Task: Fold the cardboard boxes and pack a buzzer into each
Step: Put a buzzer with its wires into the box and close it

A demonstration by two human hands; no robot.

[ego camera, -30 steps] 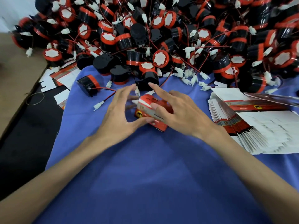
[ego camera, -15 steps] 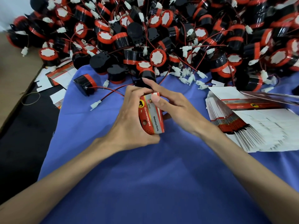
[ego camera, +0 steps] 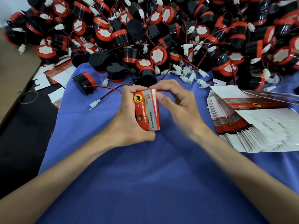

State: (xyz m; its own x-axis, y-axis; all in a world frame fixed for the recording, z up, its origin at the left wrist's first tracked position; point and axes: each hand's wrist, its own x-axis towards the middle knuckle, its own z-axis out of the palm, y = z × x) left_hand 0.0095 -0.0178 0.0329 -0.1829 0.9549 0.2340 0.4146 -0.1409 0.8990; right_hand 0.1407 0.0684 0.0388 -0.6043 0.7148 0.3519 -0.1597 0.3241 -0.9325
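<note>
A small red, grey and white cardboard box (ego camera: 148, 110) stands on end above the blue cloth (ego camera: 145, 175). My left hand (ego camera: 127, 120) grips it from the left, fingers curled over its top and thumb under its lower edge. My right hand (ego camera: 176, 102) pinches the box's upper right flap between thumb and fingertips. Whatever is inside the box is hidden. A big heap of black and red buzzers (ego camera: 161, 34) with red wires and white plugs fills the far side. One loose buzzer (ego camera: 84, 83) lies on the cloth to the left of the box.
A fanned stack of flat unfolded boxes (ego camera: 252, 123) lies on the right of the cloth. More flat boxes (ego camera: 56, 75) sit at the far left edge near a rubber band (ego camera: 29, 97) on the dark surface. A white plug (ego camera: 95, 104) lies left of my hands.
The box has been turned from lying flat to standing on end and lifted in my left hand. My right hand has shifted from its top face to pinching the upper flap.
</note>
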